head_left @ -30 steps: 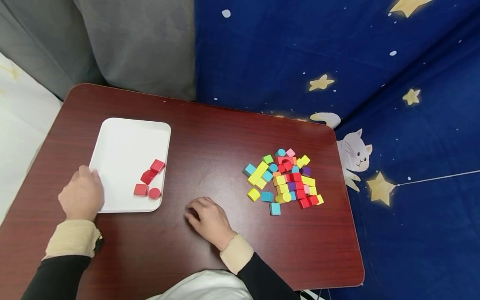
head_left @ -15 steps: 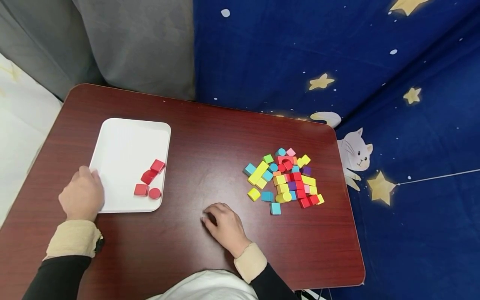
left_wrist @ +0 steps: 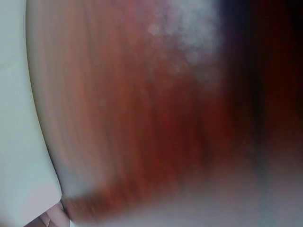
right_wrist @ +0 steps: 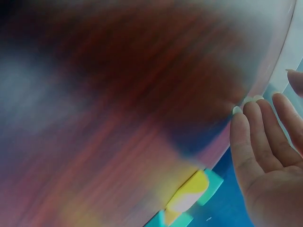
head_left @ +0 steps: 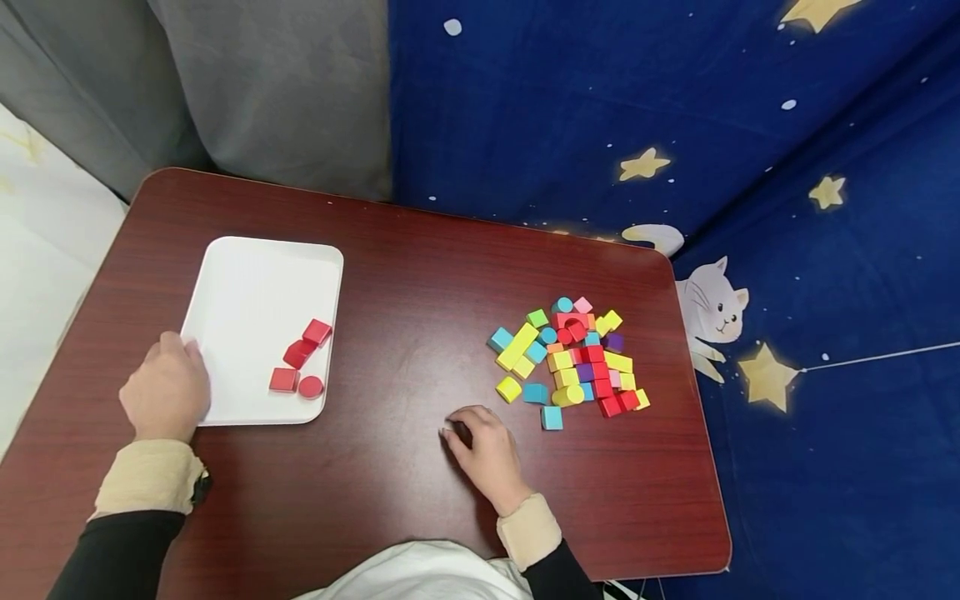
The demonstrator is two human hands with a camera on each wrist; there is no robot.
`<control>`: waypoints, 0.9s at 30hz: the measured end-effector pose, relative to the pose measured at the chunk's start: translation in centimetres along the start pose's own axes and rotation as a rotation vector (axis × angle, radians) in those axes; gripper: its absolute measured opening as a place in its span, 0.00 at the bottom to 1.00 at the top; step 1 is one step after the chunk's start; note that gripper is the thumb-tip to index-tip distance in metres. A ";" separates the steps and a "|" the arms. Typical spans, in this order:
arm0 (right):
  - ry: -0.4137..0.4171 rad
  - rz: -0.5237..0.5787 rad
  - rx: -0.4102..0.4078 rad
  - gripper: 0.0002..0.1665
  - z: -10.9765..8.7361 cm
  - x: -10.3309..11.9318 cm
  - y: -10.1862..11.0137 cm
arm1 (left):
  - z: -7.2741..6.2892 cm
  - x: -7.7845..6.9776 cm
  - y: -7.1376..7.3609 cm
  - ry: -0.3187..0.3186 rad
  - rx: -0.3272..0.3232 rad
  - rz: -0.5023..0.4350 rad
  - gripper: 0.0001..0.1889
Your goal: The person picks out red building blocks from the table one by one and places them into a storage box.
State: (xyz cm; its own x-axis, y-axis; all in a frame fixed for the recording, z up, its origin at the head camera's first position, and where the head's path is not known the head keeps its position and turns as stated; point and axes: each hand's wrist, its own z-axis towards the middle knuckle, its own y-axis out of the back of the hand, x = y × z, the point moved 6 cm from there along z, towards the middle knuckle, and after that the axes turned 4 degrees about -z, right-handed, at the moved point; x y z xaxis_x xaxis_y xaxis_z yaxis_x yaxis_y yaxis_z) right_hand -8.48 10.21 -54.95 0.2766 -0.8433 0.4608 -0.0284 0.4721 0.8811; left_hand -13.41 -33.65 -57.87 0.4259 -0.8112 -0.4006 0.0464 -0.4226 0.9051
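Observation:
A white tray (head_left: 262,287) lies on the left of the table with several red blocks (head_left: 299,353) toward its near right corner. My left hand (head_left: 167,388) grips the tray's near left edge; in the left wrist view, fingers (left_wrist: 57,216) show at the tray's corner (left_wrist: 28,198). Above the table's near middle is my right hand (head_left: 487,454), its fingers loosely bent and nothing held. The right wrist view shows the right fingers (right_wrist: 258,137) extended side by side. Closest to this hand is a blue cube (head_left: 552,418) at the near edge of a spread of coloured blocks (head_left: 566,358).
The brown table (head_left: 405,317) has rounded corners, with a grey cloth (head_left: 285,92) and a blue starry curtain (head_left: 540,108) behind it. Red, yellow, blue, pink, purple and green blocks crowd together on the right side. The person's light shirt (head_left: 427,571) meets the near edge.
My right hand has moved rightward, away from the tray and closer to the coloured blocks. The left hand, the tray and the red blocks in it have stayed in place.

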 end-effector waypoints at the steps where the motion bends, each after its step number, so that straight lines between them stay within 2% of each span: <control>1: -0.010 0.008 -0.003 0.09 -0.1 -0.3 0.2 | 0.0 -0.1 0.0 -0.001 -0.002 -0.001 0.22; 8: -0.070 0.051 -0.038 0.09 -1.3 -2.6 1.6 | 0.1 -0.1 0.1 0.004 0.002 0.006 0.23; 17: -0.115 -0.010 -0.160 0.12 -3.2 -5.4 4.1 | 0.0 -0.2 0.0 -0.006 0.003 0.004 0.23; 27: -0.270 -0.021 -0.226 0.13 -3.5 -10.2 7.9 | 0.1 -0.2 0.1 -0.015 0.018 -0.003 0.22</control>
State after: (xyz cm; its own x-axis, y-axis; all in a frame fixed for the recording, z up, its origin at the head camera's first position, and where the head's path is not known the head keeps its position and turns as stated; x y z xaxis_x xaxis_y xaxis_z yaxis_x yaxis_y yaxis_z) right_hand -8.15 23.40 -53.09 0.0102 -0.8769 0.4805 0.1959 0.4730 0.8590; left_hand -13.57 -33.50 -57.72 0.4119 -0.8159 -0.4058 0.0318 -0.4322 0.9012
